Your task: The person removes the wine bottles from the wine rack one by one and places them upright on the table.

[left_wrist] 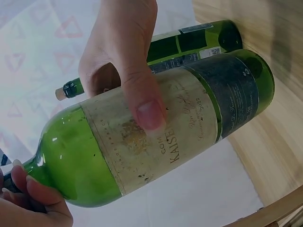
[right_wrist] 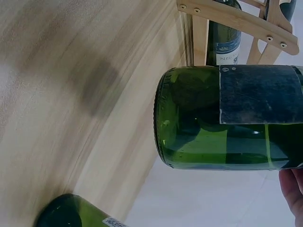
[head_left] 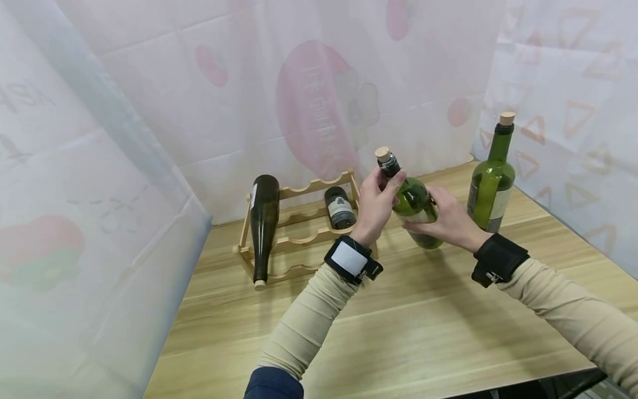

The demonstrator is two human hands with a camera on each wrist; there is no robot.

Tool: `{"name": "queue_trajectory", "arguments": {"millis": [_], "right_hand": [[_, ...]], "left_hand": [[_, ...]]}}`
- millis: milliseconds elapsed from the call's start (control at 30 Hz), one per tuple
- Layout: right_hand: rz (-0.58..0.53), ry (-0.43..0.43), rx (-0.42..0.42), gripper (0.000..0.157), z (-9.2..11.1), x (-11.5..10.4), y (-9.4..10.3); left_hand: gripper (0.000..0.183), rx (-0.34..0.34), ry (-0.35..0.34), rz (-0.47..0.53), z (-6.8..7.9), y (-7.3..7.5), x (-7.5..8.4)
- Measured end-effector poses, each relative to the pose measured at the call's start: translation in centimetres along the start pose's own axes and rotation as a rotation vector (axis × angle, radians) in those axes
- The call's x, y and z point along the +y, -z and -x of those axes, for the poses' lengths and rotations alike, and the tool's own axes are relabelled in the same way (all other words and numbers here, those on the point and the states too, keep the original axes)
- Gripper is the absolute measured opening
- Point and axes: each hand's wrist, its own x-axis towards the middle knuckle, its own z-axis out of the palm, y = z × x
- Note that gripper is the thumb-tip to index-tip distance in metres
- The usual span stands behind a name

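Note:
Both hands hold a green wine bottle [head_left: 412,195], tilted, with a cork in its mouth. My left hand [head_left: 375,204] grips its neck just below the cork. Around the body is my right hand [head_left: 449,220], its thumb across the cream label [left_wrist: 184,127] in the left wrist view. The bottle's base [right_wrist: 177,118] appears raised off the table in the right wrist view. To the right, a second corked green bottle [head_left: 490,188] stands upright on the table.
A wooden wine rack [head_left: 304,241] stands left of the hands. A dark bottle [head_left: 264,216] lies in its left side, corked neck toward me; another labelled bottle [head_left: 341,208] lies at its right. Printed sheets [head_left: 319,105] hang behind the wooden table [head_left: 389,343].

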Motion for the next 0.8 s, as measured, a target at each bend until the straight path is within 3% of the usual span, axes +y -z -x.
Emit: {"name": "queue_trajectory", "arguments": {"millis": [800], "right_hand": [[0.005, -0.022, -0.025, 0.071, 0.2, 0.3, 1.1]], "left_hand": [[0.028, -0.032, 0.033, -0.015, -0.7, -0.8, 0.5]]}}
